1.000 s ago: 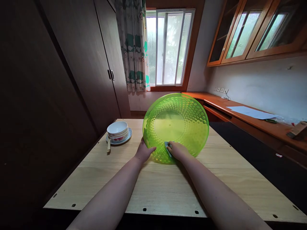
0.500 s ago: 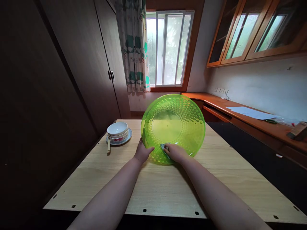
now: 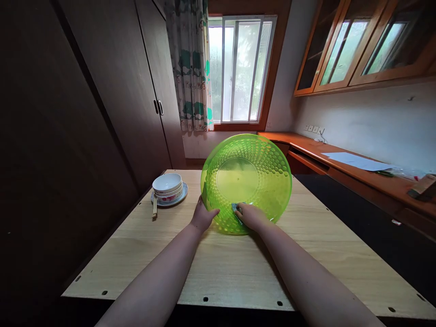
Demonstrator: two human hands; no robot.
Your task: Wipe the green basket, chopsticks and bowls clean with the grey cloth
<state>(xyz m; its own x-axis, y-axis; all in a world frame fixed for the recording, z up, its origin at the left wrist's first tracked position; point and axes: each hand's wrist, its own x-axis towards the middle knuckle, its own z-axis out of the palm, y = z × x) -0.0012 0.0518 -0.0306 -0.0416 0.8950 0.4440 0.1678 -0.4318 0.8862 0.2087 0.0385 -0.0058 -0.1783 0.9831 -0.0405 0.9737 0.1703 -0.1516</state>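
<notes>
A translucent green plastic basin stands tilted on its edge on the wooden table, its inside turned towards me. My left hand grips the basin's lower left rim, thumb on the inner side and fingers hidden behind. Against the lower inner wall, my right hand presses a small grey-green cloth, with its fingers closed over it. Most of the cloth is covered by the hand.
Stacked white bowls sit on a plate at the table's left, with chopsticks leaning there. The pale table has holes along its edges. A dark wardrobe borders the left; a desk with papers runs along the right.
My right hand has slid slightly to the right across the basin's inner wall with the cloth. My left hand and the basin stay nearly in place.
</notes>
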